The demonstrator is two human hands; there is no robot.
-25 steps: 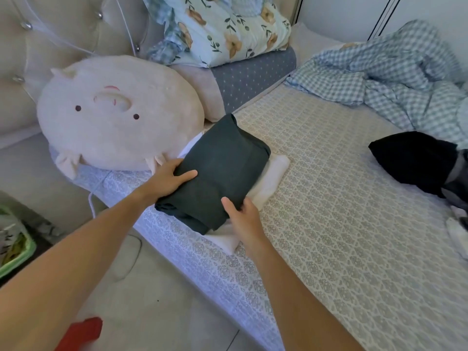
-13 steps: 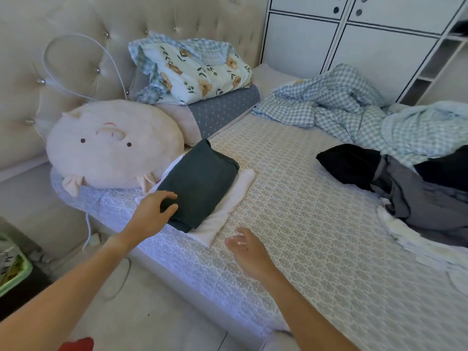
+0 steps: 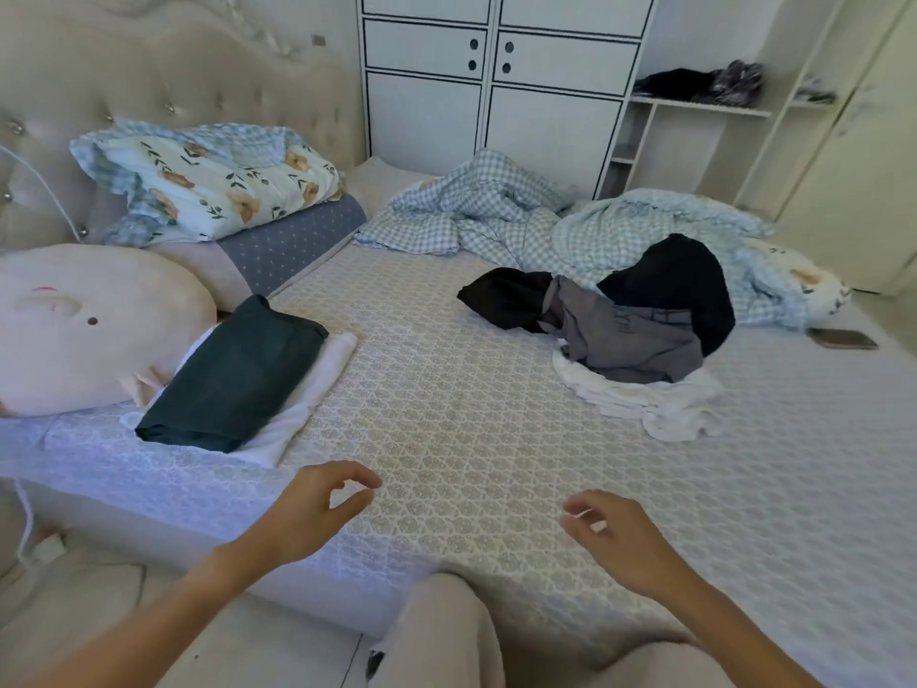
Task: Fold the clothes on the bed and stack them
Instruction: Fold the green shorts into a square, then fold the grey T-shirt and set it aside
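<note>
Both the left hand (image 3: 317, 508) and right hand (image 3: 613, 531) hovered empty, fingers loosely curled, over the bed's (image 3: 471, 414) near edge, well apart from the unfolded heap (image 3: 630, 330) farther right, whose top garment should be lifted singly and spread flat; the folded stack (image 3: 238, 374) lay far left.

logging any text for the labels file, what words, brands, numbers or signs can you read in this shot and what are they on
None can be read.
Grey garment: faint dark marks near a fold, perhaps lettering, too blurred to read.
Folded dark green garment: no print shows.
Phone: lies dark, no text visible.
Wardrobe doors: only round holes and black trim lines, no labels.
Pig cushion: a stitched face, no words.
</note>
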